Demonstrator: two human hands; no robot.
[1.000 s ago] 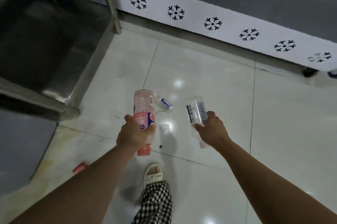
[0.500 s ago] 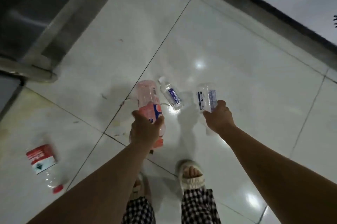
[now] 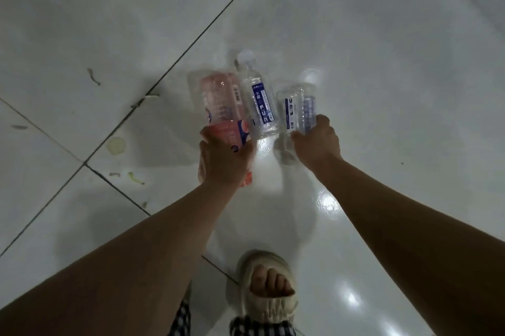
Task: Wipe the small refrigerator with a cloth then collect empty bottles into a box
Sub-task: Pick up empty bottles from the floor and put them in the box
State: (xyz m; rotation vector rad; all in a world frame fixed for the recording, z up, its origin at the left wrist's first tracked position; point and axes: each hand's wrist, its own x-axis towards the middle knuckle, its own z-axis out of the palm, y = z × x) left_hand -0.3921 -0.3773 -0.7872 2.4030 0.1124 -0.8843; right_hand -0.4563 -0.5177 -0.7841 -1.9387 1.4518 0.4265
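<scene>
Both bare arms stretched forward and down over glossy white floor tiles [image 3: 382, 62]. Left hand [image 3: 222, 162] clenched round a clear plastic bottle with pink-orange label and cap [image 3: 221, 109], base pointing away. Right hand [image 3: 317, 141] grasping a small clear plastic bottle with blue-and-white label [image 3: 297, 107]. Between them, lying on the tiles, a clear plastic bottle with dark blue label [image 3: 258, 102], touched by neither hand. Label writing too blurred to read. Below, a foot in a cream slipper [image 3: 269, 294].
</scene>
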